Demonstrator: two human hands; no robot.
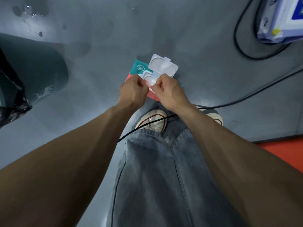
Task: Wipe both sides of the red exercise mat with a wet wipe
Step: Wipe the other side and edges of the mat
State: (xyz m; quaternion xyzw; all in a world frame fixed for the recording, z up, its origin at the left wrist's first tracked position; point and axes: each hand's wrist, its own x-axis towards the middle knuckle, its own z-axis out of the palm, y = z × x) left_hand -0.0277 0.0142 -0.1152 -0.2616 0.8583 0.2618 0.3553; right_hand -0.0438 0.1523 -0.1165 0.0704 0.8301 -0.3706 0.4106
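Head-camera view, looking straight down: a person standing on a grey floor (196, 46) holds a soft teal-and-coral pack of baby wipes (139, 68) out in front, its white plastic flip lid (164, 65) swung open. The left hand (132, 92) grips the pack's near left edge with curled fingers, while the right hand (168, 92) pinches at the dispensing opening, apparently teasing out a white wet wipe (151, 86); the two hands sit close together, almost touching. Below them are blue denim trousers (155, 177), white canvas shoes (152, 120) and a thin black cable (246, 97) crossing the floor. The red exercise mat (285, 154) shows only as an orange-red strip at the lower right edge, well apart from the hands. A dark bin with a black liner bag (11, 89) stands at left, and a pale blue-and-white device (282, 20) sits at upper right. Judging by this, the job is at its very start: no wipe is yet free, and both sides of the mat remain to be cleaned.
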